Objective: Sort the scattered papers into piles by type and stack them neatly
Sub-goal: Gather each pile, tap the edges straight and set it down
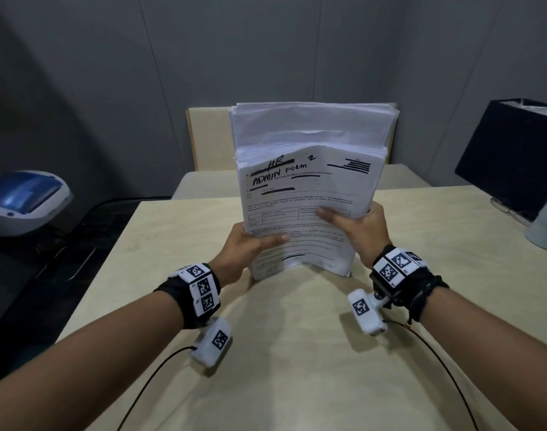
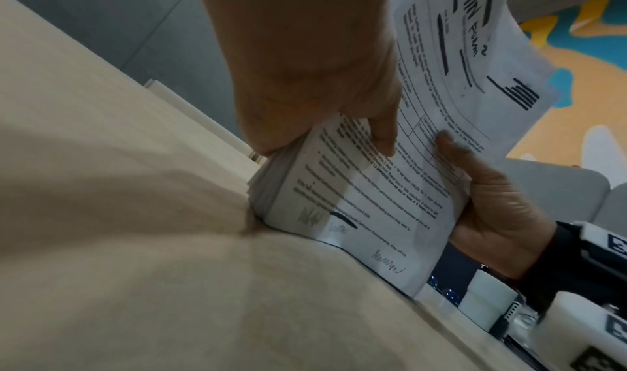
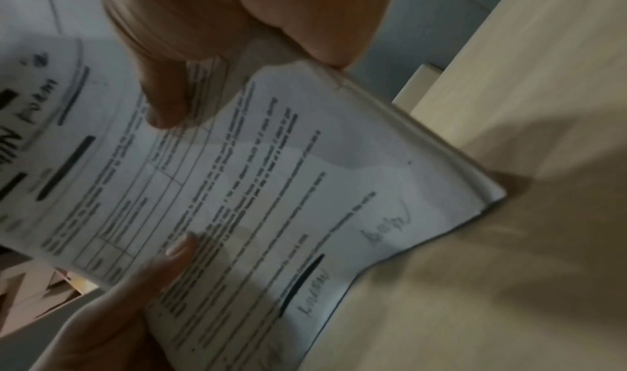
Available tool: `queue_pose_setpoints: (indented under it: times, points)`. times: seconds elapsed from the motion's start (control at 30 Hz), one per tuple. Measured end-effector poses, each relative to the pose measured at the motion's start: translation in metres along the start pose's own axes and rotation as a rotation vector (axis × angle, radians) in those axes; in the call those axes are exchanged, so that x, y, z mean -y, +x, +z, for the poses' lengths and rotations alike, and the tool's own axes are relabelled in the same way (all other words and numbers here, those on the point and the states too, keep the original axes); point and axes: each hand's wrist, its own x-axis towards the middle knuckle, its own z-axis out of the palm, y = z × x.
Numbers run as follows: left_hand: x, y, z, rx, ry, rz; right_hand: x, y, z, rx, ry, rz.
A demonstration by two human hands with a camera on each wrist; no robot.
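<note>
Pale desk (image 1: 297, 353); both hands' fingers (image 1: 278, 238) grasping paper stack (image 1: 300, 213) upright on its edge. Printer (image 1: 23, 200) far left of fingers, black box (image 1: 514, 157) far right.

Both hands (image 3: 190, 55) grip the paper stack (image 3: 271, 189) upright on the table (image 3: 509, 269)

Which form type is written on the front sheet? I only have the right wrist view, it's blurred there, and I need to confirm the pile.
Observer: In the head view the front sheet is hand-marked "HR ADMIN FORM 2".
Operator: Is the stack flat or stood up?
Observer: Stood on its bottom edge on the table. The left hand and right hand grip its sides, thumbs across the front.
Operator: Are the top edges level?
Observer: No. The rear sheets rise well above the front bundle.
</note>
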Motion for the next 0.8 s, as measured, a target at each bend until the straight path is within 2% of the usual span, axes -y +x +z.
queue_pose_setpoints:
  times: [0.17, 0.3, 0.4, 0.5, 0.6, 0.73, 0.8]
  points:
    - [0.004, -0.006, 0.013, -0.084, -0.117, -0.024, -0.006, -0.017, 0.026, -0.199, 0.023, -0.066]
    - [0.000, -0.013, 0.019, -0.190, -0.236, 0.027, -0.010, -0.034, 0.034, -0.219, 0.037, -0.073]
    - [-0.017, -0.007, 0.017, -0.255, -0.253, 0.128, -0.002, -0.036, 0.030, -0.219, 0.110, -0.091]
    - [-0.027, -0.008, 0.023, -0.260, -0.276, 0.181, 0.007, -0.031, 0.027, -0.200, 0.180, -0.078]
    - [-0.026, -0.009, 0.026, -0.267, -0.293, 0.186, 0.009, -0.026, 0.025, -0.188, 0.144, -0.088]
    - [-0.008, -0.014, 0.020, -0.236, -0.246, 0.128, 0.003, -0.018, 0.014, -0.167, 0.074, -0.081]
    - [0.006, -0.018, 0.017, -0.167, -0.204, 0.072, 0.003, -0.016, 0.009, -0.147, 0.075, -0.083]
